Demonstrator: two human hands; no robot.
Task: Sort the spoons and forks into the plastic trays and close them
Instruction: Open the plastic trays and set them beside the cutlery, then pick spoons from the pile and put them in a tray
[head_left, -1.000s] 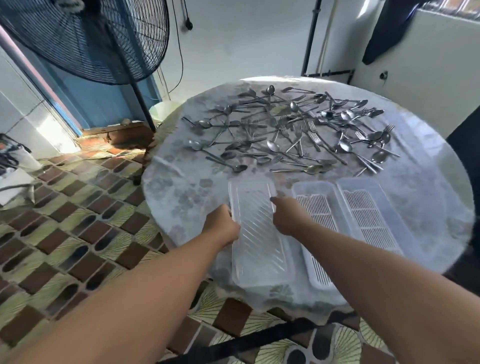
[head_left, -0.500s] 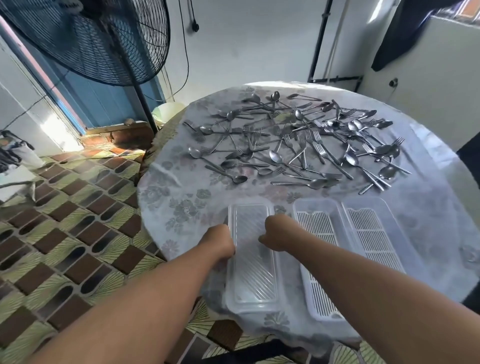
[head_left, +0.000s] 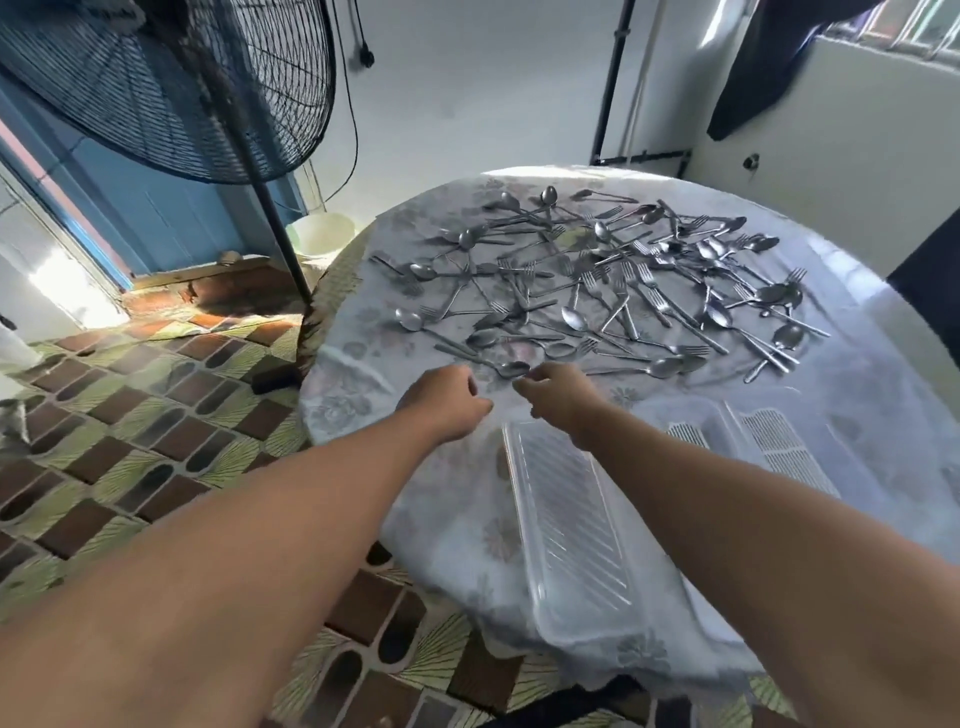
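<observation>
Several steel spoons and forks (head_left: 613, 291) lie scattered over the far half of the round table (head_left: 862, 379). A clear ribbed plastic tray piece (head_left: 566, 525) lies at the near edge, overhanging it slightly. To its right stand two clear trays with slotted white inserts (head_left: 779, 452). Both my hands are past the ribbed piece, at the near rim of the cutlery pile. My left hand (head_left: 447, 400) hangs loosely curled and holds nothing. My right hand (head_left: 556, 395) has its fingertips close beside the bowl of the nearest spoon (head_left: 511, 369), with no grip that I can see.
A big black pedestal fan (head_left: 156, 88) stands left of the table, its pole (head_left: 275, 228) close to the table edge. A pale bucket (head_left: 322, 234) sits on the floor behind it. The patterned tile floor (head_left: 130, 415) lies to the left, a wall to the right.
Both hands have let go of the ribbed tray piece and moved forward to the edge of the cutlery. The ribbed piece now lies nearer the table's front edge.
</observation>
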